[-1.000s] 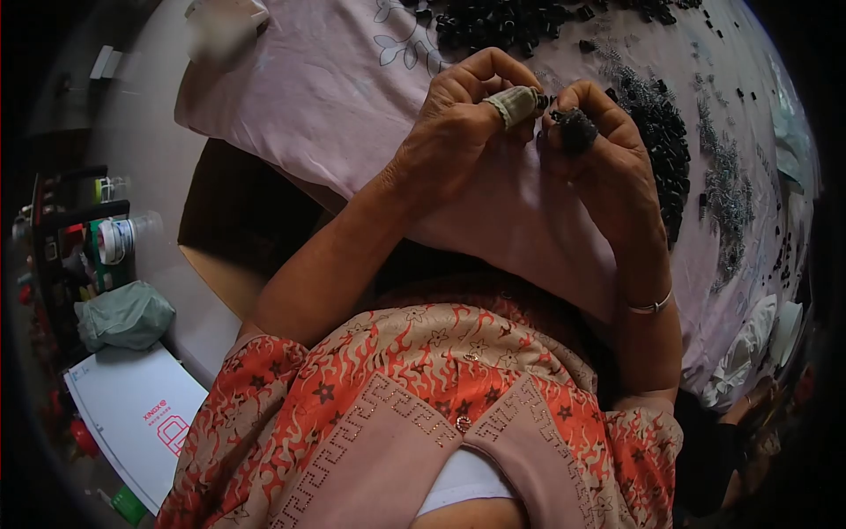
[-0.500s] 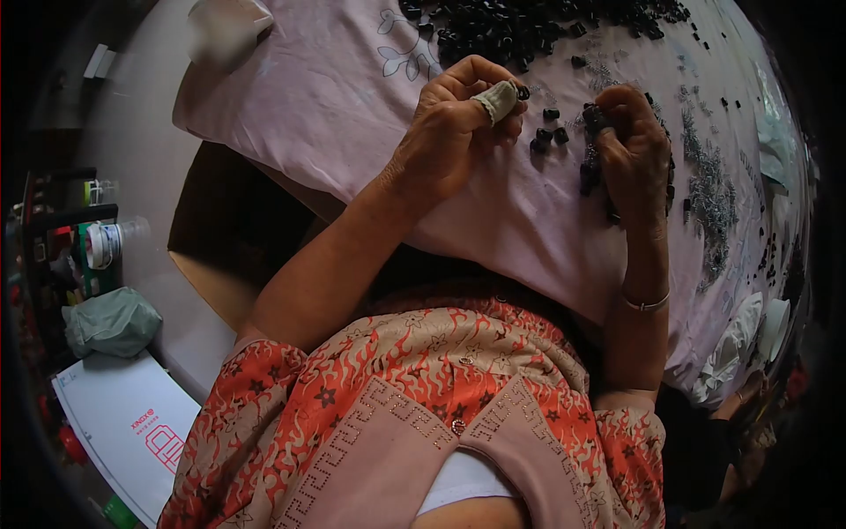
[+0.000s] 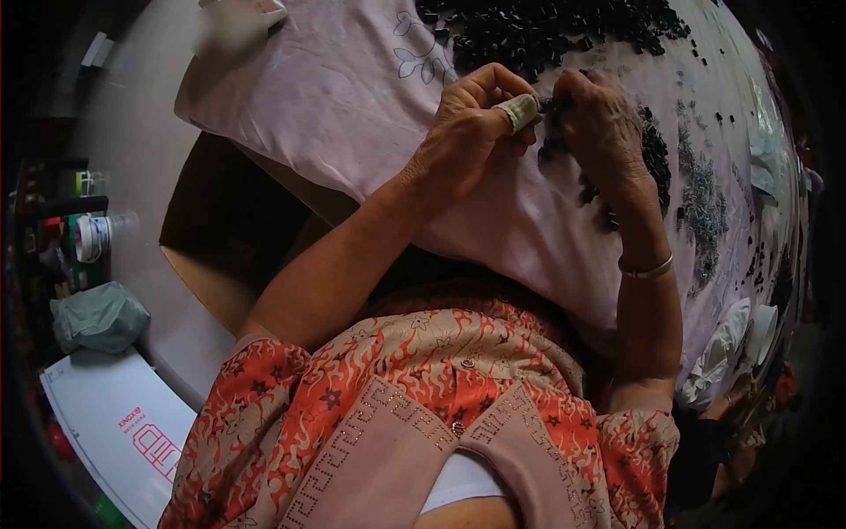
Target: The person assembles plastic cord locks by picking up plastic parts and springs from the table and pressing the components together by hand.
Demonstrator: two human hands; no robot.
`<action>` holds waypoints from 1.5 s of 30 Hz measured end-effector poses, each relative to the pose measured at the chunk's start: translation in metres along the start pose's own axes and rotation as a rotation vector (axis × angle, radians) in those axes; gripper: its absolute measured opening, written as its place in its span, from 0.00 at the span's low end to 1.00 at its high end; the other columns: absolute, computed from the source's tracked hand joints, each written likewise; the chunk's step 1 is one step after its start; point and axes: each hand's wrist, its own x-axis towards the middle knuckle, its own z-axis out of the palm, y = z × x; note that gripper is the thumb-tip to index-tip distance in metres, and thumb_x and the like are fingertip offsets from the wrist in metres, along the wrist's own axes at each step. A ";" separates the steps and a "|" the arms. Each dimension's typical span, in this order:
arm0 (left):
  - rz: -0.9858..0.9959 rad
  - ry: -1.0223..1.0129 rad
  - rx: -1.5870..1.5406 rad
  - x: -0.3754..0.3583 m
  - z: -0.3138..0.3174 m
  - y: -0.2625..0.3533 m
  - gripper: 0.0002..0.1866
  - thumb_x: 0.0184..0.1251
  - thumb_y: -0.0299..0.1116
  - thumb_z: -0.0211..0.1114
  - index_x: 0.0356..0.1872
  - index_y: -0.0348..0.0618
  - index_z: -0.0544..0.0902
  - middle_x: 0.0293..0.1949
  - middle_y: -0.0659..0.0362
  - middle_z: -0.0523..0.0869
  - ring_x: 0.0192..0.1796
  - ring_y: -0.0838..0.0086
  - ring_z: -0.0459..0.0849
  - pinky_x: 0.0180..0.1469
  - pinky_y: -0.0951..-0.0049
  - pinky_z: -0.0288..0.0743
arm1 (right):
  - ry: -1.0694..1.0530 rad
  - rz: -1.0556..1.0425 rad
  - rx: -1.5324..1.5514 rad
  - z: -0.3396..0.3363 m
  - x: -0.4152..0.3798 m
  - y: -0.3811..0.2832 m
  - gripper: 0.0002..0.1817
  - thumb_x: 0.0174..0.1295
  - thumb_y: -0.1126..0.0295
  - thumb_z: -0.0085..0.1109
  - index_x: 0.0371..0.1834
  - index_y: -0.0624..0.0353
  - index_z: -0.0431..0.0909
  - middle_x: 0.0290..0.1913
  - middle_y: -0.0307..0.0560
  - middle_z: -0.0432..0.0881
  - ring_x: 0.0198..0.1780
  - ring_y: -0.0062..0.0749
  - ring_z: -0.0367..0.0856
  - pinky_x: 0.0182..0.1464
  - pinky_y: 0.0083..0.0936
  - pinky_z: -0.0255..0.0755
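Observation:
My left hand (image 3: 485, 110), with a pale cover on its thumb, pinches a small dark piece over the pink cloth (image 3: 335, 123). Close beside it on the right, my right hand (image 3: 604, 123) has its fingers bent together at the same piece; what they hold is too small to make out. Behind both hands lies a large pile of black pieces (image 3: 529, 40). More black pieces (image 3: 655, 150) are partly hidden by my right hand and wrist. To the right spreads a heap of small grey metal parts (image 3: 703, 212).
An open cardboard box (image 3: 198, 278) stands below the cloth's left edge. Farther left are a white box with red print (image 3: 115, 423), a grey-green plastic bag (image 3: 101, 317) and a white tub (image 3: 91, 238). Crumpled white plastic (image 3: 718, 353) lies at the right.
My right hand has moved left and up from the loose black pieces to meet my left hand. My left hand has shifted slightly right, still pinching.

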 end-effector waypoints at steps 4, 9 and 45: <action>-0.007 -0.009 -0.092 0.003 -0.004 -0.002 0.04 0.66 0.26 0.58 0.39 0.42 0.77 0.33 0.60 0.82 0.32 0.81 0.80 0.37 0.81 0.75 | -0.028 -0.019 0.008 -0.003 0.000 0.001 0.08 0.53 0.77 0.50 0.35 0.56 0.75 0.36 0.51 0.77 0.40 0.49 0.78 0.42 0.37 0.70; 0.000 0.009 -0.030 0.002 -0.001 0.000 0.04 0.66 0.27 0.59 0.40 0.41 0.77 0.33 0.59 0.82 0.32 0.80 0.80 0.36 0.82 0.76 | 0.136 -0.010 0.172 -0.006 -0.012 0.028 0.08 0.53 0.74 0.51 0.36 0.57 0.77 0.37 0.50 0.77 0.40 0.49 0.78 0.43 0.38 0.71; 0.009 -0.031 0.036 0.002 0.001 0.001 0.05 0.64 0.24 0.58 0.40 0.38 0.78 0.32 0.58 0.82 0.31 0.80 0.81 0.33 0.82 0.76 | 0.157 -0.170 0.042 -0.031 -0.095 0.014 0.19 0.41 0.83 0.56 0.40 0.55 0.78 0.36 0.45 0.77 0.39 0.42 0.76 0.39 0.33 0.71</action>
